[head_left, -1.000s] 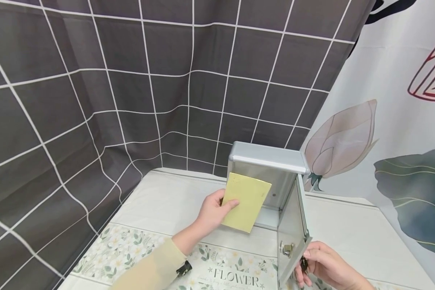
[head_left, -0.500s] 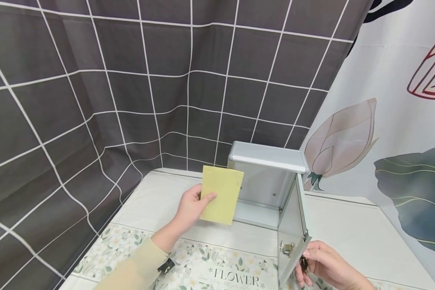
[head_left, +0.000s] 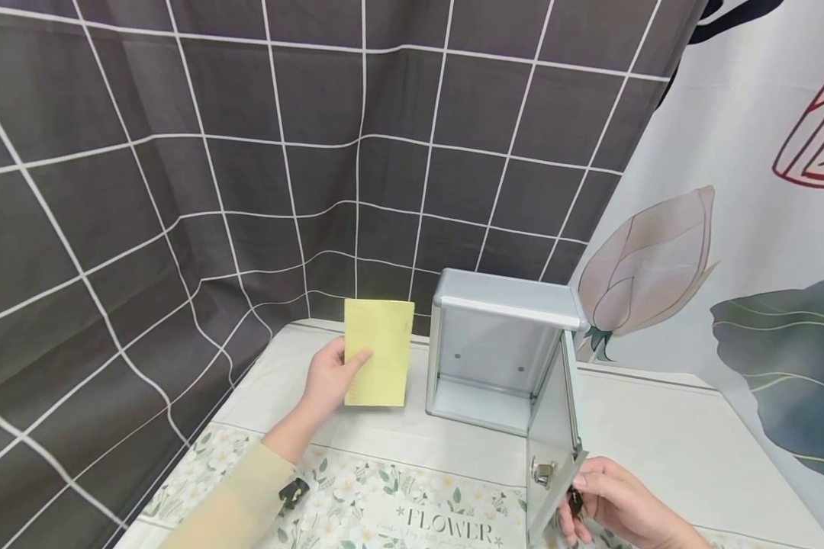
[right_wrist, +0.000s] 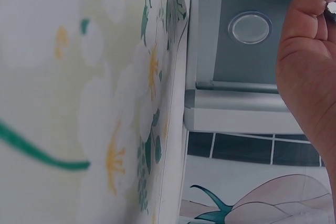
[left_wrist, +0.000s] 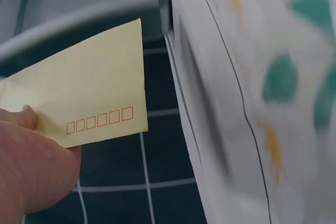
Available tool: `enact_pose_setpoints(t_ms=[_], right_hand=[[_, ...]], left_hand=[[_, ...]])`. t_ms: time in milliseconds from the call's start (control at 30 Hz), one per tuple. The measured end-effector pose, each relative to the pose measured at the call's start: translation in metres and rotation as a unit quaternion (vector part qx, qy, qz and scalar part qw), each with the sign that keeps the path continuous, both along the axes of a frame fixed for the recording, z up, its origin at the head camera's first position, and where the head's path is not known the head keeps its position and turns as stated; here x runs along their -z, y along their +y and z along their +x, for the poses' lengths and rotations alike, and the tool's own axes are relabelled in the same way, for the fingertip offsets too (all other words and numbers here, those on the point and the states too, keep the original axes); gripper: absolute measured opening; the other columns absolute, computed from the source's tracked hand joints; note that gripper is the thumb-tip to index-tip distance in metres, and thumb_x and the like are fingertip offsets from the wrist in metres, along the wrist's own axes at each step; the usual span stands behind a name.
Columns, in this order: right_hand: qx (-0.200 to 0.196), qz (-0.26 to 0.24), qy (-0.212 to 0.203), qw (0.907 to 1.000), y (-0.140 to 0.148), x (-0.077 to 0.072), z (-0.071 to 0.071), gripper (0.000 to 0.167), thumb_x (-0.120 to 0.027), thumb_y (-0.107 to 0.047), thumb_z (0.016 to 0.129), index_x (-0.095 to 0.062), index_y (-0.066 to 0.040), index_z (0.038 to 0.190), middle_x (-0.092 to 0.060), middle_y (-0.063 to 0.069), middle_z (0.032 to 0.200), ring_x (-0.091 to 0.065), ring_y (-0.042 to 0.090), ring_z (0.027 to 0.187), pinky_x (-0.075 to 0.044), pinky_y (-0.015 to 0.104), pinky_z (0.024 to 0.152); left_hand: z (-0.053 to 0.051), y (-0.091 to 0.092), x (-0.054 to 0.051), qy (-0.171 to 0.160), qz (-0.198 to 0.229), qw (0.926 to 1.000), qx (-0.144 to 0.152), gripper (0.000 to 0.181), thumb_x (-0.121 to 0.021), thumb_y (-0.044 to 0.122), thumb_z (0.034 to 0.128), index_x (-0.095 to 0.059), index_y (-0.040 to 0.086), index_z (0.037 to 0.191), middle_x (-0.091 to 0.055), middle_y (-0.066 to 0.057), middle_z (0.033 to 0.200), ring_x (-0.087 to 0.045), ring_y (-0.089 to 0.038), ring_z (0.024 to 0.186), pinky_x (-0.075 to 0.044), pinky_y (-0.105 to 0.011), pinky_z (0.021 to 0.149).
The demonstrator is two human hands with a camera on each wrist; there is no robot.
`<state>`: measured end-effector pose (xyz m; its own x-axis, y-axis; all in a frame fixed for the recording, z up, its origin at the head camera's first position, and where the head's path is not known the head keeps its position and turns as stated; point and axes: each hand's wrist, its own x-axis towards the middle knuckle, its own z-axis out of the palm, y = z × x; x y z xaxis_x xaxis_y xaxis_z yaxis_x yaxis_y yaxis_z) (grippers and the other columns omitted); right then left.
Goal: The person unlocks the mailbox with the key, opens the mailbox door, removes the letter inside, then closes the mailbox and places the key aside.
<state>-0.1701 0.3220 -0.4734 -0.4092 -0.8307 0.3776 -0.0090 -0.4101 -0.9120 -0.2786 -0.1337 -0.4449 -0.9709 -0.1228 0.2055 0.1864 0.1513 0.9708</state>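
Observation:
My left hand (head_left: 331,379) pinches a yellow envelope (head_left: 379,352) by its left edge, upright and to the left of a silver metal box (head_left: 508,296). In the left wrist view the envelope (left_wrist: 100,80) shows a row of small red squares near one edge. The box door (head_left: 552,427) stands swung out toward me, with a lock (head_left: 543,472) on its inner face. At the door's outer edge, my right hand (head_left: 618,499) holds a small black item (head_left: 574,501), perhaps keys. Inside the box only bare walls and floor show.
A floral tablecloth (head_left: 357,488) with the printed word FLOWER covers the table. Behind hangs a dark gridded curtain (head_left: 247,175), and on the right a white cloth (head_left: 666,152) with flower prints. A black strap (head_left: 293,494) lies by my left sleeve.
My left hand has carried the envelope leftward, from in front of the box opening to beside the box, and turned it more upright. My right hand has stayed at the door.

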Motion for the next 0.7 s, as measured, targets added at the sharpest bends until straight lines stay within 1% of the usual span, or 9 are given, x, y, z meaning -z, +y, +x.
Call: enact_pose_setpoints(t_ms=[100, 200, 267, 367, 533, 700], right_hand=[[0.0, 0.001, -0.004, 1.0, 0.0, 0.001, 0.001, 0.048, -0.012, 0.012, 0.107, -0.058, 0.025, 0.114, -0.068, 0.038, 0.096, -0.043, 0.057, 0.063, -0.035, 0.064, 0.048], [0.001, 0.0, -0.007, 1.0, 0.0, 0.001, 0.001, 0.047, -0.011, 0.012, 0.107, -0.057, 0.025, 0.113, -0.069, 0.038, 0.096, -0.042, 0.057, 0.064, -0.036, 0.063, 0.048], [0.002, 0.0, -0.01, 0.9999, 0.0, 0.001, 0.002, 0.047, -0.011, 0.012, 0.107, -0.057, 0.025, 0.113, -0.07, 0.037, 0.098, -0.042, 0.057, 0.064, -0.036, 0.063, 0.049], [0.002, 0.0, -0.016, 0.9999, 0.0, 0.0, 0.002, 0.049, -0.011, 0.011, 0.108, -0.057, 0.025, 0.114, -0.072, 0.035, 0.1, -0.041, 0.057, 0.064, -0.037, 0.063, 0.05], [0.002, -0.003, -0.016, 0.9999, 0.001, 0.0, 0.002, 0.051, -0.011, 0.011, 0.109, -0.06, 0.025, 0.116, -0.074, 0.033, 0.103, -0.041, 0.057, 0.064, -0.037, 0.063, 0.05], [0.001, -0.005, -0.009, 1.0, 0.0, -0.002, 0.001, 0.05, -0.012, 0.011, 0.109, -0.06, 0.024, 0.116, -0.071, 0.036, 0.099, -0.041, 0.057, 0.063, -0.034, 0.063, 0.049]], left_hand=[[-0.009, -0.011, 0.002, -0.016, -0.003, 0.9996, -0.023, 0.027, -0.081, 0.02, 0.104, -0.076, 0.0, 0.123, -0.08, -0.014, 0.108, -0.077, -0.021, 0.087, -0.068, -0.029, 0.071], [-0.018, -0.022, 0.004, -0.039, -0.001, 0.9985, -0.039, 0.03, -0.08, 0.021, 0.1053, -0.075, 0.002, 0.127, -0.08, -0.014, 0.111, -0.076, -0.019, 0.089, -0.066, -0.028, 0.072], [-0.022, -0.027, 0.006, -0.056, -0.002, 0.9974, -0.046, 0.031, -0.079, 0.022, 0.1061, -0.074, 0.003, 0.129, -0.079, -0.013, 0.113, -0.075, -0.018, 0.089, -0.065, -0.027, 0.072], [-0.028, -0.035, 0.009, -0.074, -0.005, 0.9958, -0.055, 0.032, -0.078, 0.024, 0.1067, -0.073, 0.002, 0.13, -0.077, -0.013, 0.113, -0.073, -0.017, 0.088, -0.063, -0.027, 0.072], [-0.037, -0.045, 0.014, -0.084, -0.017, 0.9941, -0.066, 0.033, -0.078, 0.024, 0.1068, -0.072, 0.0, 0.129, -0.076, -0.015, 0.115, -0.069, -0.018, 0.09, -0.061, -0.027, 0.073], [-0.042, -0.052, 0.02, -0.088, -0.029, 0.993, -0.073, 0.037, -0.077, 0.022, 0.107, -0.071, -0.004, 0.133, -0.075, -0.019, 0.12, -0.067, -0.018, 0.091, -0.059, -0.025, 0.075]])
